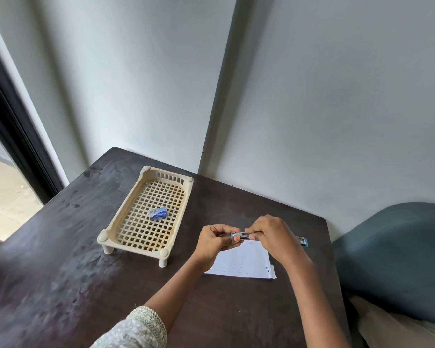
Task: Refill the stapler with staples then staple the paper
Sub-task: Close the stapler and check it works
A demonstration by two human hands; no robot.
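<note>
A small blue-and-metal stapler [242, 236] is held above the dark table, swung open so its far end [302, 240] sticks out to the right behind my right wrist. My left hand [215, 241] grips the stapler's left end. My right hand [274, 234] pinches its middle from above with the fingertips. The white paper [244, 259] lies flat on the table right under both hands. A little blue staple box [157, 213] rests in the cream plastic basket [126, 217] to the left. Whether staples sit inside the stapler is hidden by my fingers.
The dark wooden table [86, 285] stands in a corner against grey walls. A blue-grey cushioned seat [397, 259] sits close to the table's right edge. A dark door frame [13, 126] and a floor opening are at the far left.
</note>
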